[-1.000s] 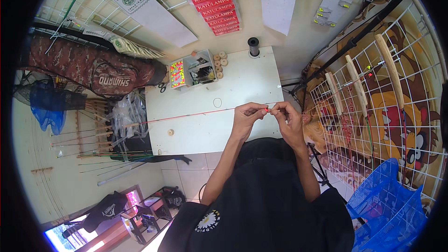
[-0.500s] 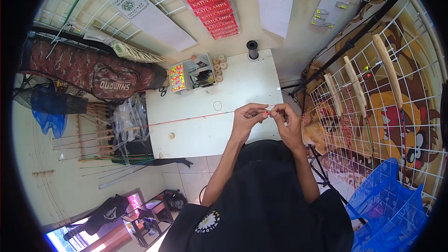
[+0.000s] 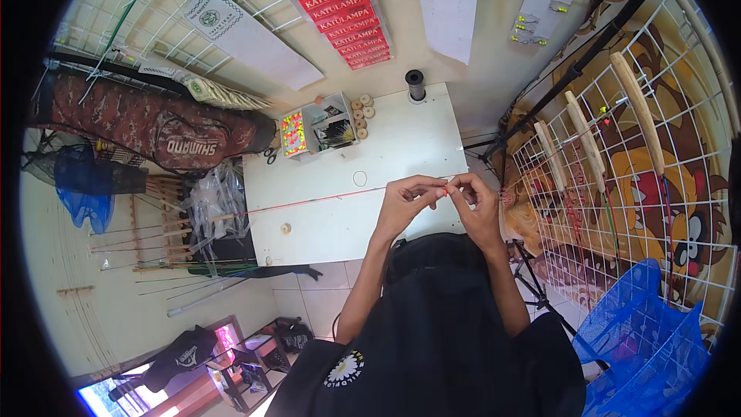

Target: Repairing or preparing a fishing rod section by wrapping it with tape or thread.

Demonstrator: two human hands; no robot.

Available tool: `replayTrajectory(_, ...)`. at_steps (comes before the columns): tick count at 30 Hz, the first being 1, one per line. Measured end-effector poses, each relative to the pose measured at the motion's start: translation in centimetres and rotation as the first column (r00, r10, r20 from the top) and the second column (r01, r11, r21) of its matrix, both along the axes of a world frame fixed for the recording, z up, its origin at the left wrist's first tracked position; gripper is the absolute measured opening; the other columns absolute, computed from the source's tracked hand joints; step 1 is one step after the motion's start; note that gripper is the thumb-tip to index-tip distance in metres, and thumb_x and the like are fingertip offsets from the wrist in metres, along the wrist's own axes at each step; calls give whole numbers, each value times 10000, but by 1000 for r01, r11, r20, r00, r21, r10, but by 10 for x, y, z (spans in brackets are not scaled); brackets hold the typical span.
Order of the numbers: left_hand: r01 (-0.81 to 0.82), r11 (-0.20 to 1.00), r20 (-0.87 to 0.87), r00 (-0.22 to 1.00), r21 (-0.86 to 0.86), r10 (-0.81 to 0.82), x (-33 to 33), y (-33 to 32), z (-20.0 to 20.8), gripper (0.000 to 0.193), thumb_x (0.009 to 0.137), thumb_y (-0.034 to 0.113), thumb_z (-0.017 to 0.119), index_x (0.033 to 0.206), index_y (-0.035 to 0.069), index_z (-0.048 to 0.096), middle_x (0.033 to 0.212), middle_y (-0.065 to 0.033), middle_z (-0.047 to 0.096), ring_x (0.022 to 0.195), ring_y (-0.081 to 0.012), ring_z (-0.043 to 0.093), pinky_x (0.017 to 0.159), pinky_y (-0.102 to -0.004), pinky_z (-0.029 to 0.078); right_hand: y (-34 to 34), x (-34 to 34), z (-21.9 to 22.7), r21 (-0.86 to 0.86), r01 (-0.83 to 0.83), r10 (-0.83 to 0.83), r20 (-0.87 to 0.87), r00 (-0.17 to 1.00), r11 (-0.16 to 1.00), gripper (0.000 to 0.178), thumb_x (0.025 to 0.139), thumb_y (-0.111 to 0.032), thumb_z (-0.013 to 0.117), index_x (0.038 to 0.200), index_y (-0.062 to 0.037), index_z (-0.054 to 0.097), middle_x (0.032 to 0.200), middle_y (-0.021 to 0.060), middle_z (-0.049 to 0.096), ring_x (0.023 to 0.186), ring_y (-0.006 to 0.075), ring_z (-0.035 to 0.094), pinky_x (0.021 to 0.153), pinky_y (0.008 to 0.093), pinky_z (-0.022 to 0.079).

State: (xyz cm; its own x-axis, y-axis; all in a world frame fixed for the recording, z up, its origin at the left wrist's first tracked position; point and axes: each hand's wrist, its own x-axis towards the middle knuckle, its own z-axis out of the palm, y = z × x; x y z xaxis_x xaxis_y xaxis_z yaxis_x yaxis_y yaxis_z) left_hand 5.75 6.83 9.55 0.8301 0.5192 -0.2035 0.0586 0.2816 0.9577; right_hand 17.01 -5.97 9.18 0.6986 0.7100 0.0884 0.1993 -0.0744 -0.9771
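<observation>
Two hands: left hand [image 3: 400, 208] and right hand [image 3: 477, 208], close together above the near right part of a white table [image 3: 421, 135]. Left and right grip both pinched on a small red piece [image 3: 445, 192] between the fingertips. Leftward from there, a thin red rod [image 3: 309, 199] across the table and past its left edge. Toward the back, a compartmented box [image 3: 311, 139] beside pale round spools [image 3: 360, 114], with black-handled scissors [image 3: 270, 156] on its left.
</observation>
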Motion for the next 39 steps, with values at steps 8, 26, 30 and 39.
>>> replayTrajectory(8, -1, 997, -20, 1000, 72, 3, 3, 0, 6, 155, 905, 87, 694, 985, -45, 684, 844, -91, 711, 647, -121, 603, 610, -248, 477, -1, 2, 2, 20, -11, 10, 14, 1000, 1000, 86, 873, -89, 682, 913, -19, 651, 791, 27, 625, 575, 91, 387, 534, 269, 332)
replayTrajectory(26, 22, 993, -29, 999, 118, -18, 2, 4, 11, 162, 864, 59, 737, 944, -20, 620, 832, -119, 730, 642, -132, 655, 600, -242, 497, -1, 3, 2, 54, -13, 10, 44, 999, 998, 90, 864, -80, 690, 928, -25, 661, 800, 25, 635, 574, 90, 395, 535, 263, 339)
replayTrajectory(30, 20, 998, -7, 1000, 54, -20, 1, 10, 17, 158, 859, 68, 740, 932, -16, 629, 939, -145, 728, 689, -141, 668, 635, -251, 514, -3, 7, 4, 45, -59, 57, 44, 997, 997, 128, 856, -82, 697, 976, -38, 681, 816, 27, 638, 587, 94, 418, 547, 261, 360)
replayTrajectory(39, -150, 956, 33, 989, 253, 146, -7, 31, 17, 112, 888, 67, 689, 935, -2, 615, 927, -108, 683, 735, -118, 616, 711, -269, 503, -9, 20, 1, -10, -92, 92, 96, 991, 996, 147, 846, -71, 703, 991, -47, 691, 843, 34, 643, 638, 119, 476, 610, 267, 421)
